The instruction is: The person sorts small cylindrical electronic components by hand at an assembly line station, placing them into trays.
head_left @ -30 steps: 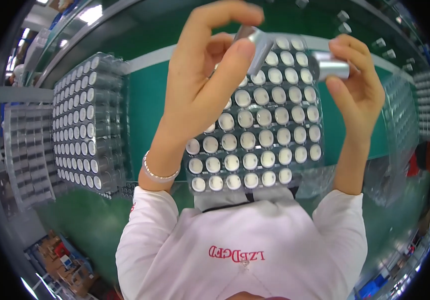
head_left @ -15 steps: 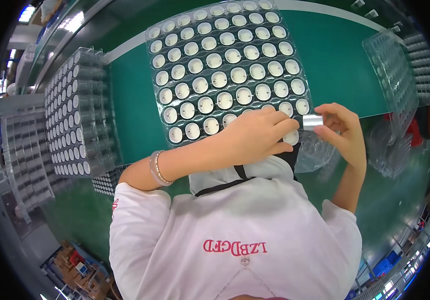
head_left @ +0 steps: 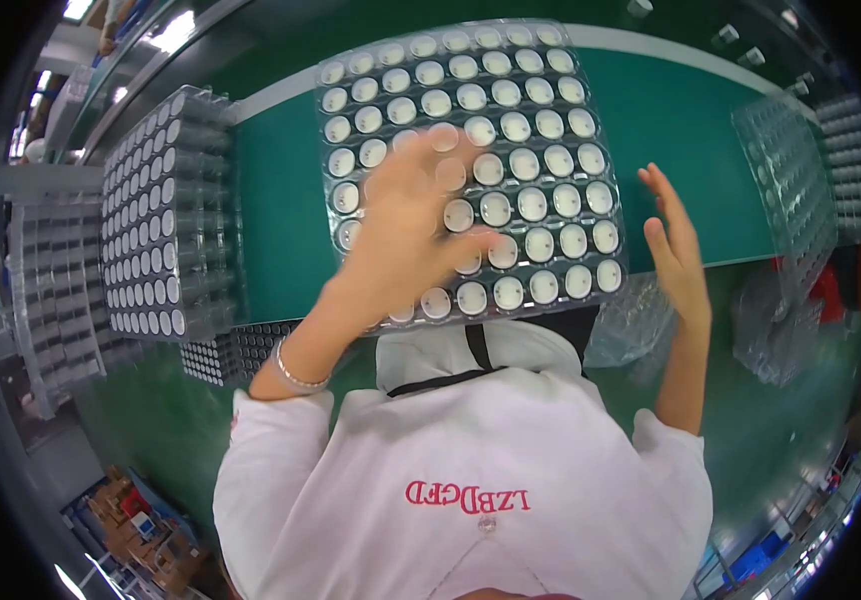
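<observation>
A clear plastic tray (head_left: 522, 268) lies on the green tabletop, filled with rows of short cylinders with round white tops (head_left: 577, 281). Over the left and middle part of the tray hovers my left hand (head_left: 400, 215), slightly blurred, its fingers spread and the thumb pointing right. It hides several of the cylinders, and whether it touches any I cannot tell. My right hand (head_left: 678, 255) is raised just right of the tray, fingers apart, with nothing in it.
Stacked trays of white-topped cylinders (head_left: 190, 200) stand at the left, beyond them more stacked trays (head_left: 55, 300). To the right are a clear tray (head_left: 780, 165) and another stack (head_left: 855, 150). A clear plastic bag (head_left: 632, 325) hangs below the table's near edge (head_left: 725, 262).
The silver cylinder that my right hand held is no longer in its fingers, which have opened. My left hand has moved from the tray's near right corner leftward and farther over the tray.
</observation>
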